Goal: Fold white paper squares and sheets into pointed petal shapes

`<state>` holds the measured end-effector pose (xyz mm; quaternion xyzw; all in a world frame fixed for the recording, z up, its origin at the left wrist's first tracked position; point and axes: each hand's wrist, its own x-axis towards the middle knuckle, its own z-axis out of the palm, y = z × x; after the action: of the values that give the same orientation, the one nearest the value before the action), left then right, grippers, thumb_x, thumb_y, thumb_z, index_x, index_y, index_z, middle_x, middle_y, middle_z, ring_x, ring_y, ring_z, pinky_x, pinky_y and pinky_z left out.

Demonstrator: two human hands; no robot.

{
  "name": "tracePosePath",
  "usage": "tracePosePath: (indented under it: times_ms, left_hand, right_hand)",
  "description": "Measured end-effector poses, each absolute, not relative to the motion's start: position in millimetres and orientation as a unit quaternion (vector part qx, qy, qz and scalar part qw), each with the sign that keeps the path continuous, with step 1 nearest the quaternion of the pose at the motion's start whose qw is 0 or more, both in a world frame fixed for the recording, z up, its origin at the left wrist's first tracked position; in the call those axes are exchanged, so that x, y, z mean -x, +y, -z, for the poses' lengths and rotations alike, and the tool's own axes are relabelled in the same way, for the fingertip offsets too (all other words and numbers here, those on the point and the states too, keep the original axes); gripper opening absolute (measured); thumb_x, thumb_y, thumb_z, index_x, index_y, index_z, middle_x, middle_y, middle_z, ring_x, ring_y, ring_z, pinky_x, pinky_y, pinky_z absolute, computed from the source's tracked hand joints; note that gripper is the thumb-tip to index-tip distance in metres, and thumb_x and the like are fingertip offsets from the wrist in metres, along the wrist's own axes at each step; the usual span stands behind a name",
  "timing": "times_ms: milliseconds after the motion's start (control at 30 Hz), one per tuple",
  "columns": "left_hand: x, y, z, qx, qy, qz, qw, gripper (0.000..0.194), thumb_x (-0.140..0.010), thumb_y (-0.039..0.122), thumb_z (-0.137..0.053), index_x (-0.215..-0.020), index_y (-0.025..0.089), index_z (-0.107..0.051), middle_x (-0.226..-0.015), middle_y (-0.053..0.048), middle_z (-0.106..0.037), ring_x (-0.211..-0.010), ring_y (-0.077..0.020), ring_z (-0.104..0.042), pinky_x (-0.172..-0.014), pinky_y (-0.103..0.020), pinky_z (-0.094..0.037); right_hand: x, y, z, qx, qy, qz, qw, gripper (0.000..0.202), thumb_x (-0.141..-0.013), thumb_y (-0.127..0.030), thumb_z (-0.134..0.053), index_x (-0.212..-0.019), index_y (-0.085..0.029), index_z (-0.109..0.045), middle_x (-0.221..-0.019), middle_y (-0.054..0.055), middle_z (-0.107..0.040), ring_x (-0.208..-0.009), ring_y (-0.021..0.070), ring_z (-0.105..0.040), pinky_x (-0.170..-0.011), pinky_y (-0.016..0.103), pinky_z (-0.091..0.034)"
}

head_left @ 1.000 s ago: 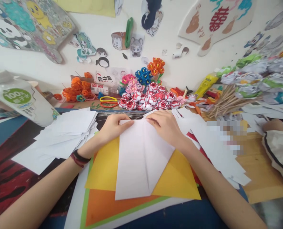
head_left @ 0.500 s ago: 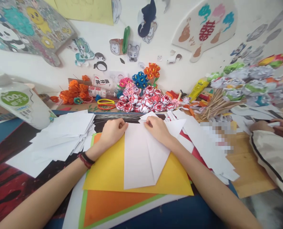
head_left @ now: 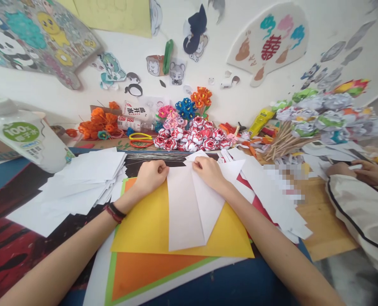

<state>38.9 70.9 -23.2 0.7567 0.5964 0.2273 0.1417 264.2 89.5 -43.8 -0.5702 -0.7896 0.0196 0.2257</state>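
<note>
A folded sheet of white paper point(head_left: 184, 212) lies on a yellow sheet point(head_left: 144, 229) in front of me. Between my hands, along the paper's top edge, runs a thin wire point(head_left: 179, 161); one end sticks out to the left. My left hand point(head_left: 152, 176) is closed in a pinch on the wire at the paper's upper left corner. Over the paper's upper part, my right hand point(head_left: 210, 172) pinches the wire too, its fingertips close to the fold. Whether either hand also grips the paper edge, I cannot tell.
White paper sheets point(head_left: 77, 182) are piled at left, near a white bottle point(head_left: 26, 136). More white strips point(head_left: 272, 191) lie at right. Red-and-white paper flowers point(head_left: 198, 136) and loose wires point(head_left: 157, 157) sit behind. A co-worker's hands point(head_left: 364, 171) are at far right.
The white paper's lower edge has shifted slightly to the right and its left flap sits a little differently. Both hands keep their pinch. The view has turned slightly.
</note>
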Motion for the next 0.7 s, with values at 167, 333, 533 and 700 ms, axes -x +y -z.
tracePosePath:
  times_ms: [167,333,533,700]
  left_hand:
    - [-38.1,69.3,23.7,-0.760,0.588,-0.236,0.145,0.021,-0.080,0.030,-0.047,-0.066,0.019,-0.058,-0.064,-0.002,-0.062,-0.060,-0.0158,-0.054,-0.057,-0.026,-0.032]
    - [-38.2,68.2,24.2,-0.761,0.582,-0.246,0.146,0.020,-0.080,0.028,-0.048,-0.065,0.018,-0.057,-0.063,-0.002,-0.062,-0.059,-0.0151,-0.053,-0.057,-0.026,-0.032]
    - [-38.1,67.6,24.0,-0.761,0.578,-0.253,0.150,0.020,-0.079,0.027,-0.048,-0.063,0.018,-0.056,-0.062,-0.001,-0.060,-0.058,-0.0145,-0.052,-0.056,-0.026,-0.031]
    - [-37.5,66.8,23.6,-0.763,0.574,-0.256,0.151,0.020,-0.079,0.027,-0.047,-0.062,0.018,-0.054,-0.060,-0.001,-0.058,-0.057,-0.0141,-0.050,-0.056,-0.026,-0.030]
  right_hand:
    - [-264.7,88.5,43.0,0.565,-0.793,-0.016,0.225,0.023,-0.088,-0.023,-0.050,-0.066,-0.018,-0.051,-0.069,0.000,-0.059,-0.064,0.0136,-0.047,-0.059,0.026,-0.024]
    - [-264.4,88.0,42.0,0.566,-0.793,-0.016,0.223,0.023,-0.088,-0.023,-0.049,-0.066,-0.018,-0.051,-0.069,0.000,-0.059,-0.064,0.0135,-0.047,-0.059,0.026,-0.024]
    - [-264.1,88.1,41.9,0.567,-0.792,-0.014,0.225,0.023,-0.087,-0.023,-0.050,-0.065,-0.018,-0.049,-0.068,0.000,-0.058,-0.062,0.0129,-0.046,-0.058,0.026,-0.023]
    - [-263.5,88.6,42.3,0.571,-0.790,-0.013,0.221,0.022,-0.088,-0.023,-0.050,-0.067,-0.018,-0.052,-0.069,0.000,-0.058,-0.063,0.0131,-0.047,-0.059,0.026,-0.024]
